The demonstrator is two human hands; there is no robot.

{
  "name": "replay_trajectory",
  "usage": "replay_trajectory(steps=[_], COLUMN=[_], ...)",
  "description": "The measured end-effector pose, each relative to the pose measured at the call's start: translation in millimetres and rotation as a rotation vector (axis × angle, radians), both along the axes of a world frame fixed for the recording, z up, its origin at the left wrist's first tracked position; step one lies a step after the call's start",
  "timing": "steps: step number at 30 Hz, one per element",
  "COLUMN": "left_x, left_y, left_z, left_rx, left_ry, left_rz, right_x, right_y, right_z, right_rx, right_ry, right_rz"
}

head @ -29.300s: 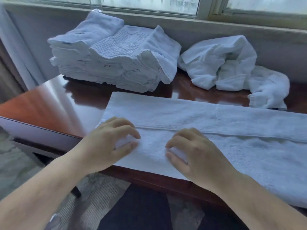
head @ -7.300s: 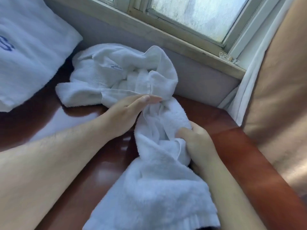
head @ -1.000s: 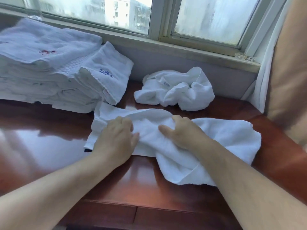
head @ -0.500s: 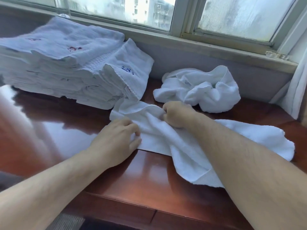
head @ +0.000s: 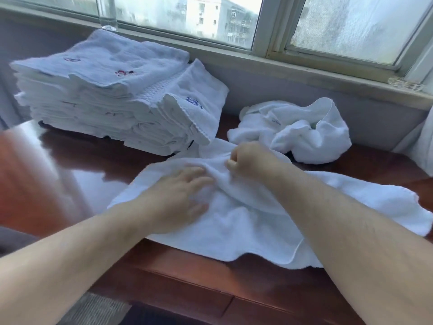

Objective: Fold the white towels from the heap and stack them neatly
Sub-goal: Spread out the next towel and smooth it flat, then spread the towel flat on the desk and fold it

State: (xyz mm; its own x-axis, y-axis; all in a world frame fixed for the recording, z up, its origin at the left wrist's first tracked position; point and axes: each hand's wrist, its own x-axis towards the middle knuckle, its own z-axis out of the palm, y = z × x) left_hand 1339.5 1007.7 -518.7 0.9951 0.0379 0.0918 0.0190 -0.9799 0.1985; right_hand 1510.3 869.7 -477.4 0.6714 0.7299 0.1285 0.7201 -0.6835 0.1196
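A white towel [head: 246, 231] lies rumpled across the front of the wooden table [head: 70, 160]. My left hand [head: 178, 198] rests flat on its left part, fingers spread. Just behind, my right hand [head: 250, 158] grips a bunched fold near the towel's far edge. A tall stack of folded white towels [head: 112, 99] stands at the back left. A crumpled white towel heap [head: 297, 130] lies at the back right under the window sill.
The window sill [head: 304, 73] and wall run behind the table. A curtain [head: 425, 141] hangs at the far right. The table's front edge [head: 187, 282] is close below my arms, with floor beyond it.
My left hand has slid right onto the towel and flattened. The towel has spread out more toward the left and front. My right hand keeps its grip on the fold.
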Motion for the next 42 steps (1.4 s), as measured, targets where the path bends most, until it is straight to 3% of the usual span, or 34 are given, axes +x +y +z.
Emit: replay_trajectory(steps=[2,4,7,10,14,20,23,25,27,30,32,34,36,42], left_x=[-3,-11,-12,-5,-2,11,32,46,58,73,85,99,113,140], left_y=[1,6,10,9,18,28,22,4,-26,-86,-128,-163,-188,-222], left_z=[-3,0,12,19,13,0,15,24,29,34,33,28,22,30], left_rx=[0.070,0.012,-0.112,0.046,-0.029,0.008,0.053,0.121,0.114,-0.140,-0.263,-0.305,-0.172,0.144], left_ry=[0.038,0.008,0.077,0.112,0.157,0.292,0.364,0.250,-0.007,-0.279,-0.199,0.003,0.165,0.293], left_rz=[-0.036,-0.055,0.117,0.152,0.062,0.266,0.346,0.302,0.171,-0.123,-0.327,-0.382,-0.344,-0.303], right_x=[-1,5,6,6,13,29,28,28,27,19,7,-6,-18,-39], right_y=[-6,-9,-1,5,-2,-29,-64,-98,-139,-209,-248,-277,-300,-328], right_z=[-10,-18,-16,-8,-5,-5,11,18,18,-1,-19,-34,-41,-27], right_rx=[-0.043,-0.047,-0.074,0.030,0.093,0.265,0.318,0.364,0.456,0.588,0.566,0.485,0.454,0.313], right_ry=[0.082,0.237,0.365,0.380,0.357,0.374,0.251,0.231,0.188,-0.017,0.055,0.148,0.126,0.110], right_rz=[-0.018,-0.110,-0.123,-0.101,-0.095,-0.099,-0.101,-0.136,-0.227,-0.415,-0.471,-0.455,-0.436,-0.343])
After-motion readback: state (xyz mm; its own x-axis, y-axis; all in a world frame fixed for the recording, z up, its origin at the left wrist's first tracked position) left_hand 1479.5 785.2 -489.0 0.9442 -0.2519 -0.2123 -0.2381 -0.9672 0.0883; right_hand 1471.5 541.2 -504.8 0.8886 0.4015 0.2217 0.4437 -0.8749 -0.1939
